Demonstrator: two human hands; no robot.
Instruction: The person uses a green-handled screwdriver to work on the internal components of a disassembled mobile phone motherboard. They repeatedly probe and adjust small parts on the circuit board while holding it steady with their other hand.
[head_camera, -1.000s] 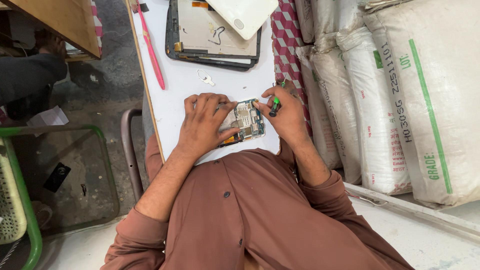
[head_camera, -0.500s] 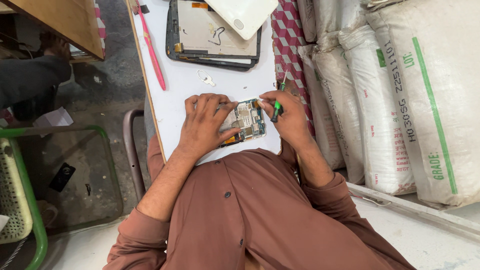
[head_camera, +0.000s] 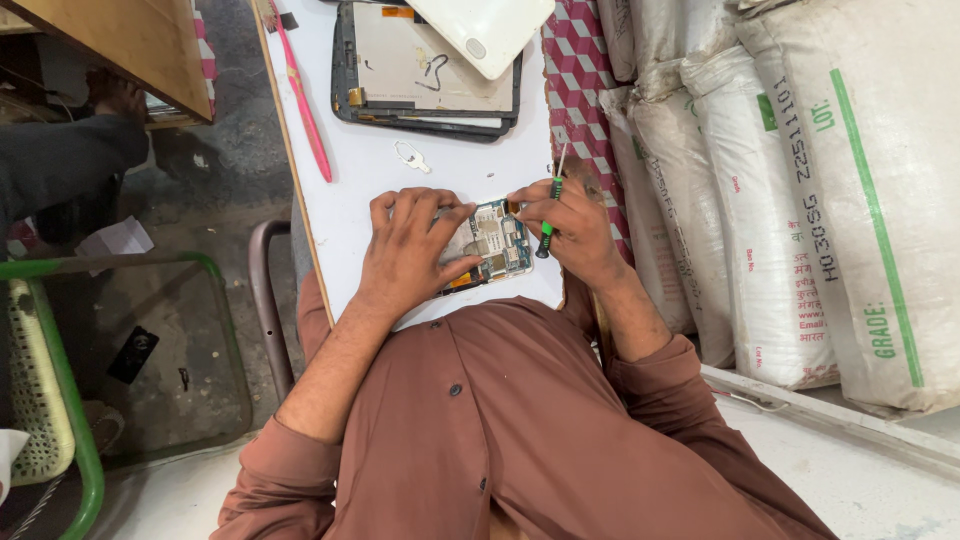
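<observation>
A: Head view, nearest first: what do the hands have?

B: The left hand (head_camera: 405, 250) lies flat, fingers spread, on an opened device with its circuit board (head_camera: 492, 243) bare, pinning it to the white worktop (head_camera: 350, 180) close to the person's chest. Its grip is a press from above, not a closed fist.

A: And the other?

B: The right hand (head_camera: 570, 225) is curled shut around a small green-handled screwdriver (head_camera: 550, 205), fingers pinched on the handle.

A: How does the board lie from that grip?

B: Just to its left, touching distance. The board's long axis runs roughly across the worktop, left hand to right hand. The screwdriver stands almost upright in the frame; which end is the tip I cannot tell. The right hand is at the board's right edge; the left covers its left part.

A: Farther out?

B: A small metal bracket (head_camera: 411, 156), then a pink rod-like tool (head_camera: 303, 100) lying lengthwise, a dismantled tablet frame (head_camera: 425, 75) with a white back cover (head_camera: 485, 30) over its corner. White sacks (head_camera: 800, 190) stand at the right.
</observation>
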